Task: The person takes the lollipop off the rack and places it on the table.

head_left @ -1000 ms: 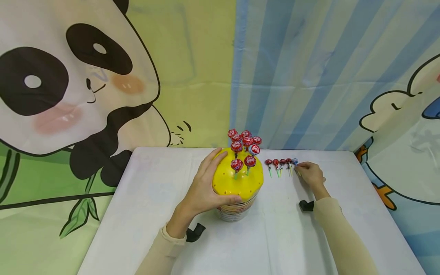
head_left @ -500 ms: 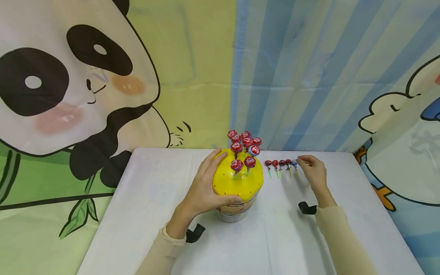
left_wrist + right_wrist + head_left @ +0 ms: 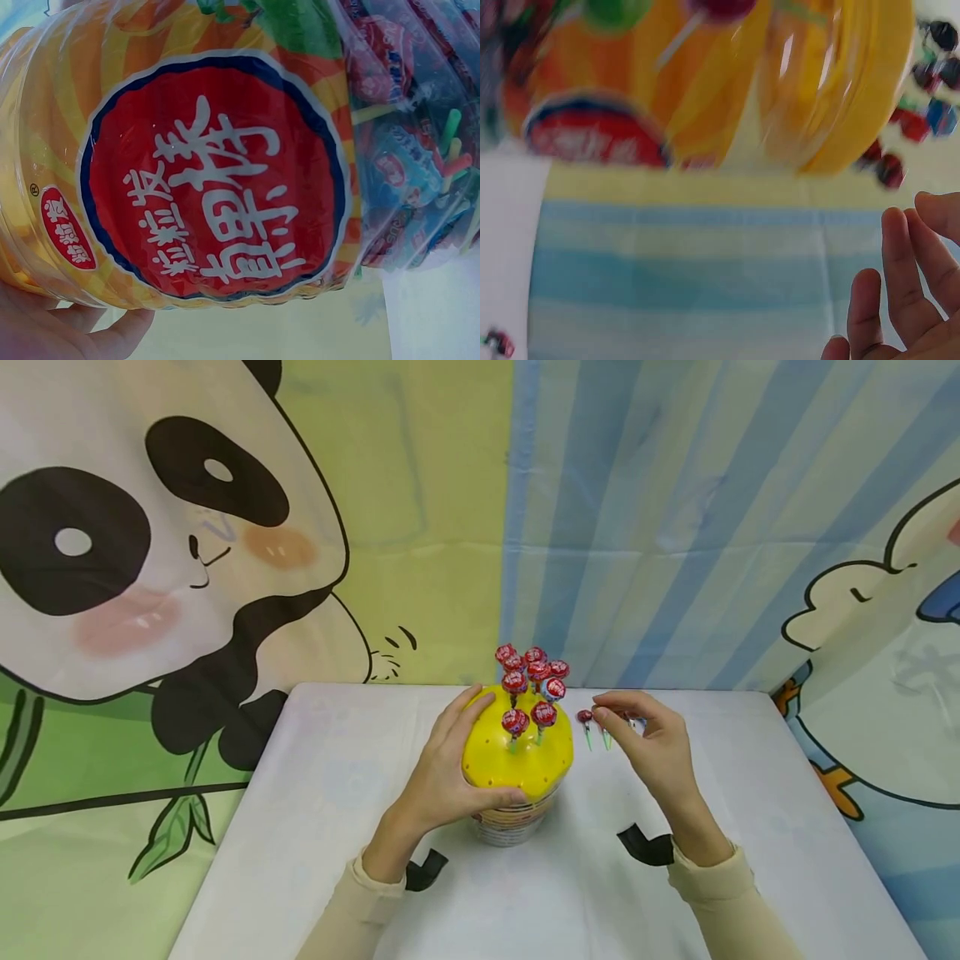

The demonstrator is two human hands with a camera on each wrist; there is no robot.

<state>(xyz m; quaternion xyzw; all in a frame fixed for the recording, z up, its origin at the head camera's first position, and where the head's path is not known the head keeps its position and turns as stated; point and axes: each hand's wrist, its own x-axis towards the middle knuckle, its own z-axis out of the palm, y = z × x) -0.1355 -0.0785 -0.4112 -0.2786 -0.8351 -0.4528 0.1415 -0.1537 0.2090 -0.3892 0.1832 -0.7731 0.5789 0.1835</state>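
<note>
Cylindrical clear plastic jar (image 3: 517, 820) with a yellow, perforated lid (image 3: 517, 768) stands on the white-covered table (image 3: 337, 777). The left hand (image 3: 446, 781) grasps the lid's edge; the right hand (image 3: 658, 752), relaxed and apparently empty, hovers near red-wrapped lollipops (image 3: 584, 716) right of the jar. Even pressure should steady it best.

Head view. One jar (image 3: 506, 837), one yellow lid (image 3: 517, 770), middle of frame. Nine lollipops (image 3: 515, 722) seen standing up from lid. One left hand (image 3: 444, 777), one right hand (image 3: 654, 743): two in all. Loose lollipops (image 3: 585, 716), right of middle: at least three, some hidden behind right hand, full count unclear. Two sleeves (image 3: 348, 902), two black straps (image 3: 428, 870), lower half. One white table (image 3: 322, 760). One big panda picture (image 3: 225, 560), upper left.
</note>
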